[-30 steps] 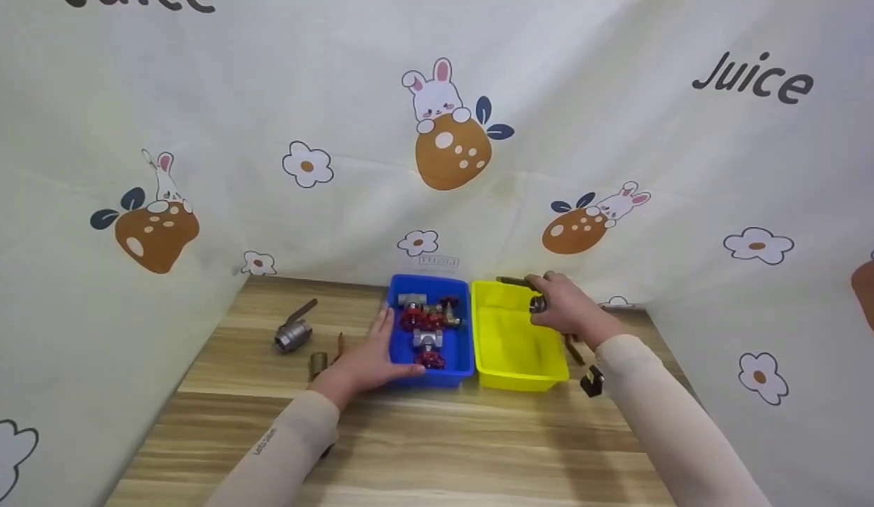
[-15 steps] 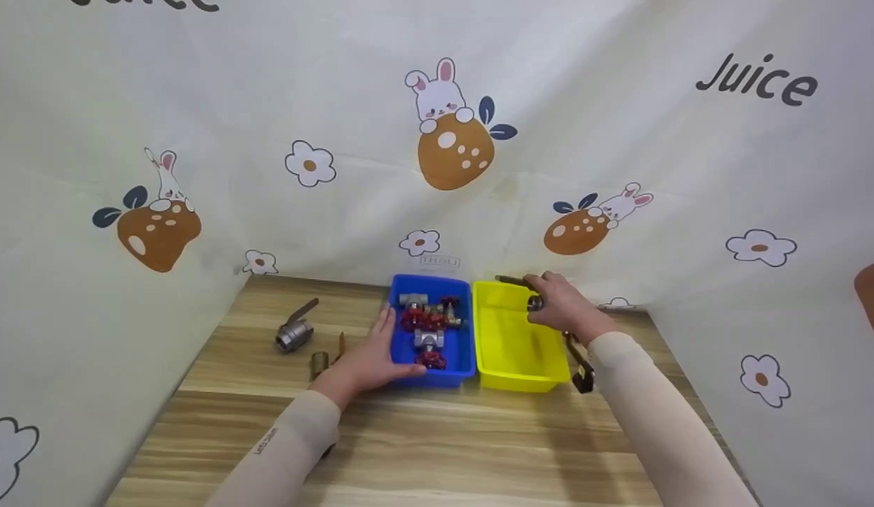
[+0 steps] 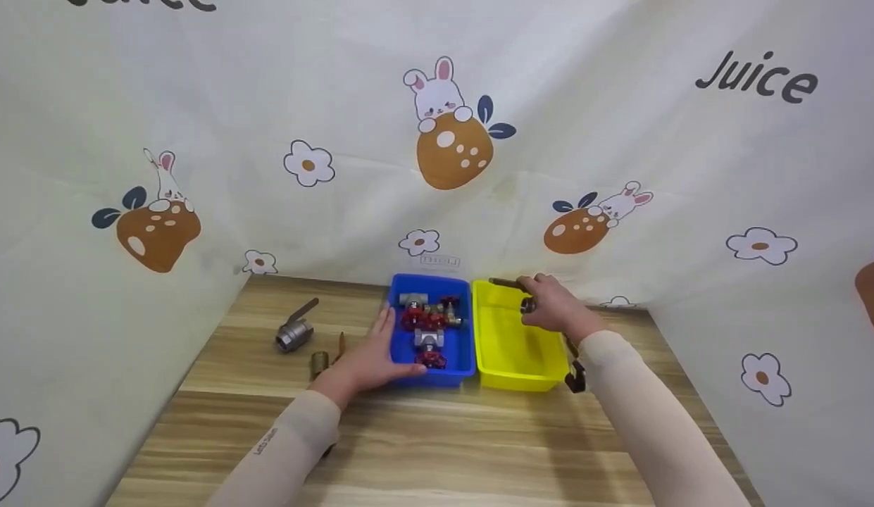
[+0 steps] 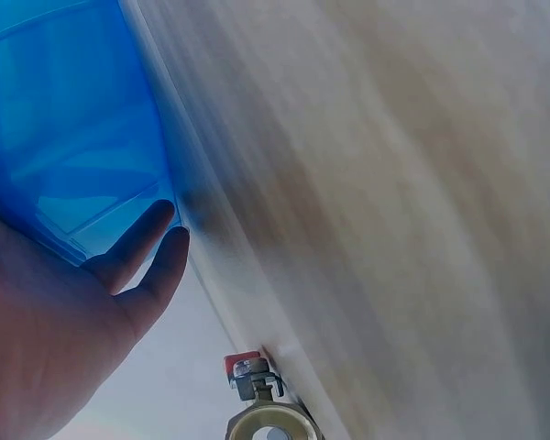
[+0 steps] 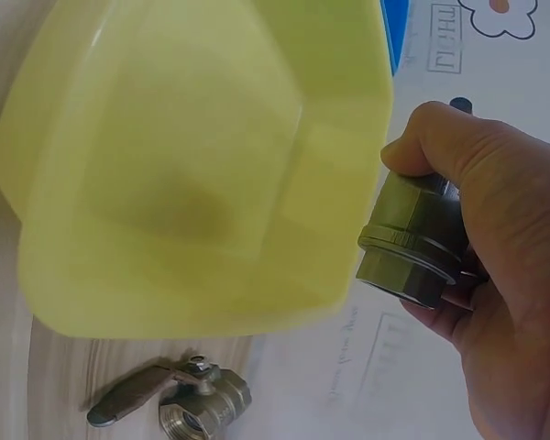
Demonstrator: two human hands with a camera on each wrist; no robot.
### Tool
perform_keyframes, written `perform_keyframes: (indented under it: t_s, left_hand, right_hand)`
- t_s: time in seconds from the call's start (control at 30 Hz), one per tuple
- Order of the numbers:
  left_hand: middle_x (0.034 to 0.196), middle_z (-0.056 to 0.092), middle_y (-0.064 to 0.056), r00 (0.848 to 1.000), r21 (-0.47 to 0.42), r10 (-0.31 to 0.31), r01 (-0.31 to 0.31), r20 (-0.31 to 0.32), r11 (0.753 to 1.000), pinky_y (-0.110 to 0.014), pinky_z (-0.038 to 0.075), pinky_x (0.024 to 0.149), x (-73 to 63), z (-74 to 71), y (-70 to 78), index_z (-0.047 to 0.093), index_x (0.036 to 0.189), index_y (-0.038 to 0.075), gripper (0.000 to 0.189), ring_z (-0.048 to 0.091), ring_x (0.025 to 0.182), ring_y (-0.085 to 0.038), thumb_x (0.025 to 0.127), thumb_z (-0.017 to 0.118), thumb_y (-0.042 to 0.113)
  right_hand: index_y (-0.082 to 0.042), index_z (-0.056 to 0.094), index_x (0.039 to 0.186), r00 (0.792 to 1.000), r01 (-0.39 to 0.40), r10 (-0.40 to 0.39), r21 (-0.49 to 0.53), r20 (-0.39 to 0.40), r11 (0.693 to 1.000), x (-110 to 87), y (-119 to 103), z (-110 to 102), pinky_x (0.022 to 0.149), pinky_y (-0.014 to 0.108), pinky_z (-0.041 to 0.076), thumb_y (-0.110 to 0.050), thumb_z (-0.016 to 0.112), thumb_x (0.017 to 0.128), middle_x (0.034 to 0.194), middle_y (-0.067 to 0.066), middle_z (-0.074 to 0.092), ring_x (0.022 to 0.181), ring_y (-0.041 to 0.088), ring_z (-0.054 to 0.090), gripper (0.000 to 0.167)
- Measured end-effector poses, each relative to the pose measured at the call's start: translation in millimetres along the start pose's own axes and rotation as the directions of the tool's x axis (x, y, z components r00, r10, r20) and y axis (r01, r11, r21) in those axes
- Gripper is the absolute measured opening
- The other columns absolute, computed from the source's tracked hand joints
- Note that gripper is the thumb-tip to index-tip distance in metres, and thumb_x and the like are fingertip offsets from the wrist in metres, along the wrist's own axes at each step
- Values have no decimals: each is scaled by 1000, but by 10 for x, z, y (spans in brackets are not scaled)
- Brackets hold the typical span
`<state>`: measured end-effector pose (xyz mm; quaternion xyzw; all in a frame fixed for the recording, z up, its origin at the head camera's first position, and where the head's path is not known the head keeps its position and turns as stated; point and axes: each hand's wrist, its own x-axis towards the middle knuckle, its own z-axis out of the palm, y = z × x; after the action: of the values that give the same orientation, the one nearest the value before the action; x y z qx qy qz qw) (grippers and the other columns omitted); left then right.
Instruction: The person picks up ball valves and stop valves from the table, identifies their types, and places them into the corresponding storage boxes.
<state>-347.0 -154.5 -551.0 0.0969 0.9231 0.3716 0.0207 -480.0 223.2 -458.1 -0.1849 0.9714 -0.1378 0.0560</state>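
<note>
My right hand [image 3: 558,308] holds a metal ball valve [image 5: 412,238] over the far right part of the yellow bin [image 3: 514,352]. The valve's lever points left in the head view, and the fingers cover part of its body. My left hand [image 3: 359,362] rests against the left side of the blue bin [image 3: 454,352], its fingers fairly straight along the outer wall and its thumb at the near rim. Several valves with red handwheels [image 3: 429,341] lie inside the blue bin.
Left of the blue bin, a steel ball valve [image 3: 294,334] and a brass valve [image 3: 320,364] with a red handle lie on the wooden table [image 3: 437,443]. Another lever ball valve [image 5: 206,403] lies right of the yellow bin. A printed cloth [image 3: 352,225] hangs behind.
My right hand has shifted slightly left over the yellow bin with the ball valve. The left hand and both bins have stayed put.
</note>
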Motion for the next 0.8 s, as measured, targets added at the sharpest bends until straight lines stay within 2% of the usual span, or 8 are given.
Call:
perform_keyframes:
  t_s: [0.23, 0.53, 0.8]
  left_hand:
    - [186, -6, -14, 1000, 11, 16, -16, 5, 1000, -67, 43, 120, -10, -16, -3, 5, 178, 8, 139, 34, 158, -55, 85, 84, 74]
    - [185, -6, -15, 1000, 12, 14, -14, 11, 1000, -68, 41, 121, -4, -4, -7, 5, 178, 7, 139, 32, 159, -54, 85, 84, 75]
    - [185, -6, -13, 1000, 18, 10, -10, 10, 1000, -68, 40, 122, 2, 5, -12, 4, 178, 9, 142, 32, 160, -54, 83, 83, 78]
  right_hand:
    - [-14, 51, 165, 1000, 27, -27, -59, 0, 998, 25, -31, 40, 119, 59, 49, -22, 89, 93, 147, 17, 59, 128, 35, 55, 82]
    - [-14, 51, 164, 1000, 7, -6, -81, 7, 997, 57, -16, 96, 116, 57, 51, -21, 88, 95, 142, 17, 60, 123, 34, 57, 79]
    - [-16, 51, 165, 999, -19, 22, -109, 33, 994, 101, -3, 138, 117, 59, 50, -21, 89, 95, 144, 17, 59, 126, 36, 56, 79]
